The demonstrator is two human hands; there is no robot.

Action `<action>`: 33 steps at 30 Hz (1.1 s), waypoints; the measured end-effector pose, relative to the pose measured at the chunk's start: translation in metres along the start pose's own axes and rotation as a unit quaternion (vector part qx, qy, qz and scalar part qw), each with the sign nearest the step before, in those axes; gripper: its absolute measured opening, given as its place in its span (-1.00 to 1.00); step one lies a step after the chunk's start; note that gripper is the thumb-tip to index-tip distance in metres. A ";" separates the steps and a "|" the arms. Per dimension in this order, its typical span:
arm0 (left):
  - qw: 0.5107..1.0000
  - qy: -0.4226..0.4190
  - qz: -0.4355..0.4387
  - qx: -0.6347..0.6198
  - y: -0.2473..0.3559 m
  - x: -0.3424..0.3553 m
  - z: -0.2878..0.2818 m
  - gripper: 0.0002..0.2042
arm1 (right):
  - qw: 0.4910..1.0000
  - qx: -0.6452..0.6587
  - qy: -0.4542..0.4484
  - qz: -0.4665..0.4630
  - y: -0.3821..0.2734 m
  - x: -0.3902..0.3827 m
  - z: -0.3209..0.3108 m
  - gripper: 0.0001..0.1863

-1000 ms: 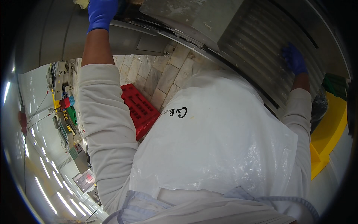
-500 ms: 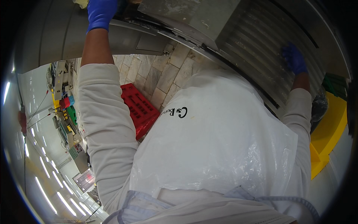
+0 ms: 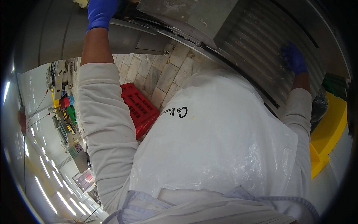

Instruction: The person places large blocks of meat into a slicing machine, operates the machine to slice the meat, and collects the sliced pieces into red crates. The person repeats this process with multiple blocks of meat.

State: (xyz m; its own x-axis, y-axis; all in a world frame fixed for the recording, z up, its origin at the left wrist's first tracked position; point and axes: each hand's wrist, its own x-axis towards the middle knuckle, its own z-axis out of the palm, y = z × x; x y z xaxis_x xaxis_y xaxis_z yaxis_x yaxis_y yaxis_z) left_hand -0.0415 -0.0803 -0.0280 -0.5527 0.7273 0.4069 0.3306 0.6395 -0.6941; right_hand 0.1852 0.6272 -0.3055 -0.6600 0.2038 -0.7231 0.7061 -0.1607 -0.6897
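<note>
Ridged metal panel (image 3: 257, 48) is dull grey, pale-flecked; right hand (image 3: 295, 59) loosely spread over it, left hand (image 3: 100, 15) I cannot tell.

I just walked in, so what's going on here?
A person in a white plastic apron has the blue-gloved right hand on or just above a ribbed metal surface. The left hand, also gloved, is at the top edge beside something pale yellow, fingers out of view. A red plastic crate shows beside the apron.
</note>
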 end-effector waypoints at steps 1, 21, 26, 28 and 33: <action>1.000 -0.003 0.009 0.024 -0.003 -0.004 0.004 -0.61 | 1.000 -0.009 -0.003 -0.001 -0.001 -0.001 0.001 -0.55; 0.999 0.003 0.034 0.029 -0.003 -0.002 0.009 -0.50 | 0.999 0.025 -0.021 -0.011 0.007 0.010 -0.013 -0.57; 1.000 -0.011 -0.009 -0.009 0.000 -0.003 0.011 -0.51 | 0.997 0.059 0.007 -0.056 0.011 0.004 0.000 -0.60; 1.000 -0.012 -0.006 0.001 0.000 -0.003 0.011 -0.53 | 0.993 0.084 0.010 -0.079 0.009 -0.002 0.006 -0.64; 0.997 0.007 0.047 0.064 -0.005 -0.004 0.010 -0.56 | 0.997 0.062 -0.006 -0.051 0.010 0.005 -0.006 -0.56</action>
State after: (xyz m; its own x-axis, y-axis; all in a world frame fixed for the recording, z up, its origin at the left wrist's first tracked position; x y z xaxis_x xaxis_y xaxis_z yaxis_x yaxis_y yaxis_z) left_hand -0.0486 -0.0891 -0.0328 -0.5126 0.7869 0.3436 0.2797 0.5313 -0.7996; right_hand 0.1909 0.6322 -0.3156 -0.7308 0.2135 -0.6484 0.5978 -0.2584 -0.7589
